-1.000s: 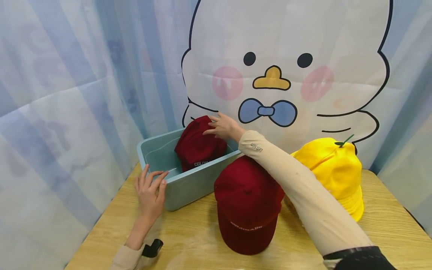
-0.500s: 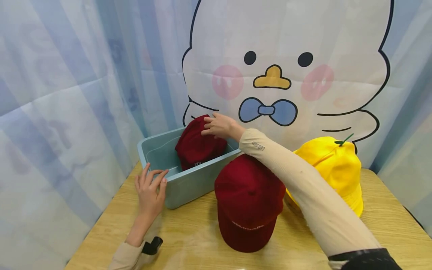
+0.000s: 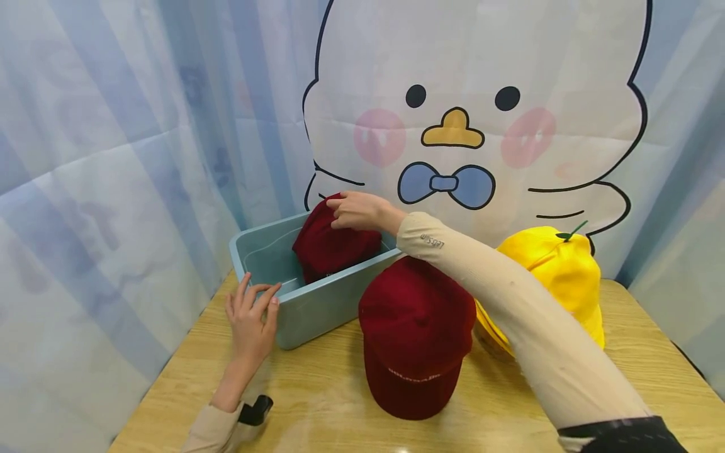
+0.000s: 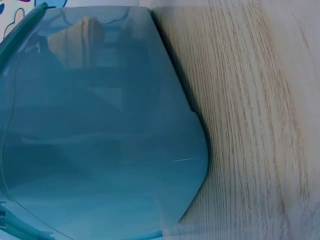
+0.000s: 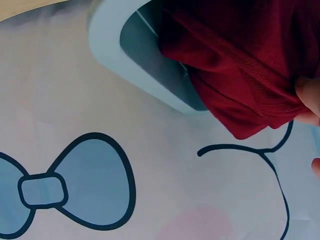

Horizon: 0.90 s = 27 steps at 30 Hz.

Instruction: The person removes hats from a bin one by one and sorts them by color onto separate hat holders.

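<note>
In the head view, a dark red baseball cap sits tilted inside a blue-green plastic bin, its crown rising above the rim. My right hand grips the top of this cap from the back; the right wrist view shows a thumb pressed against the bunched red fabric. At the bin's near left corner, my left hand rests its spread fingers on the rim. The left wrist view is filled by the bin's smooth wall. A second red cap stands on the table, brim toward me.
A yellow bucket hat with a green sprout stands at the right, partly hidden behind my right sleeve. The wooden table is bounded by a pale curtain with a cartoon figure at the back.
My right hand has shifted slightly left over the cap in the bin, and its spread fingers have drawn together. The left hand stays at the bin's corner.
</note>
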Each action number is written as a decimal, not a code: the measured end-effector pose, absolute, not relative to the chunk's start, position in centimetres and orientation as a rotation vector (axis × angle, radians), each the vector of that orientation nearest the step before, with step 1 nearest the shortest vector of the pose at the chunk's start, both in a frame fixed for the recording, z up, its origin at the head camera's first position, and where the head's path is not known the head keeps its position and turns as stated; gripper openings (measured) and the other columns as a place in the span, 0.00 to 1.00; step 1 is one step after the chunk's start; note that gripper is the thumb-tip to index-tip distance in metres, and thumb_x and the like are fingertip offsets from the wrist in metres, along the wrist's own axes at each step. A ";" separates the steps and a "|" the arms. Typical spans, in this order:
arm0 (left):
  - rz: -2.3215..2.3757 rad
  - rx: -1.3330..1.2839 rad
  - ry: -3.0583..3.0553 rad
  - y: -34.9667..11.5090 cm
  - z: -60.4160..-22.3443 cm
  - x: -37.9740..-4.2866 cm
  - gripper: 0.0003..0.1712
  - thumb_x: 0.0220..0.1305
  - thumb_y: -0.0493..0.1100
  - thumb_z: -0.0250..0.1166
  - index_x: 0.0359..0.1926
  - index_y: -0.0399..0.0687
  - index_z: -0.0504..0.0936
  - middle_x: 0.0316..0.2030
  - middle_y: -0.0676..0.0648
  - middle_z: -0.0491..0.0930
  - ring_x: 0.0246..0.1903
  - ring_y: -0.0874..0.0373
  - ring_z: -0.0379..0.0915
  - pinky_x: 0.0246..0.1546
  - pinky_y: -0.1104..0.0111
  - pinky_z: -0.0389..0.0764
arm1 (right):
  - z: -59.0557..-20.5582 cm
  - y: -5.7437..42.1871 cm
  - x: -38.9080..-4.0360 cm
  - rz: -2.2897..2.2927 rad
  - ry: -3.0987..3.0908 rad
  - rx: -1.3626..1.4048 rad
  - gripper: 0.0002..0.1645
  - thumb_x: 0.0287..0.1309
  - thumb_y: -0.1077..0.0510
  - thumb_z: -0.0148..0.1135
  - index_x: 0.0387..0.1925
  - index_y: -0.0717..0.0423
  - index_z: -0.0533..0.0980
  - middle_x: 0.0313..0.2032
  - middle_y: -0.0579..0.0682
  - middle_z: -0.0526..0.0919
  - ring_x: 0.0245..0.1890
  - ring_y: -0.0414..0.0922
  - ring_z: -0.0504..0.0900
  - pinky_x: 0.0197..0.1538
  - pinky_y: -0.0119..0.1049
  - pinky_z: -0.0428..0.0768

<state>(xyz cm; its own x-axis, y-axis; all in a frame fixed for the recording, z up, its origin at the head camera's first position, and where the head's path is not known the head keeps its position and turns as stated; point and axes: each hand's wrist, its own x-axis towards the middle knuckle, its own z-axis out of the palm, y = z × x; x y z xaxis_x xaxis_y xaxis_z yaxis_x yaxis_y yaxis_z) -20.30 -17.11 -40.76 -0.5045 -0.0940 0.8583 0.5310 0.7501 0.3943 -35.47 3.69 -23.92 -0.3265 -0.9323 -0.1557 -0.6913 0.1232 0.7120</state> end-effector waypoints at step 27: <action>-0.776 -0.338 -1.961 -17.0 -40.9 -20.3 0.19 0.65 0.46 0.47 0.40 0.38 0.81 0.35 0.38 0.74 0.59 0.37 0.57 0.54 0.33 0.42 | -18.9 7.3 -32.6 -0.625 -1.878 1.475 0.09 0.57 0.63 0.48 0.35 0.50 0.73 0.34 0.50 0.79 0.45 0.50 0.67 0.42 0.41 0.67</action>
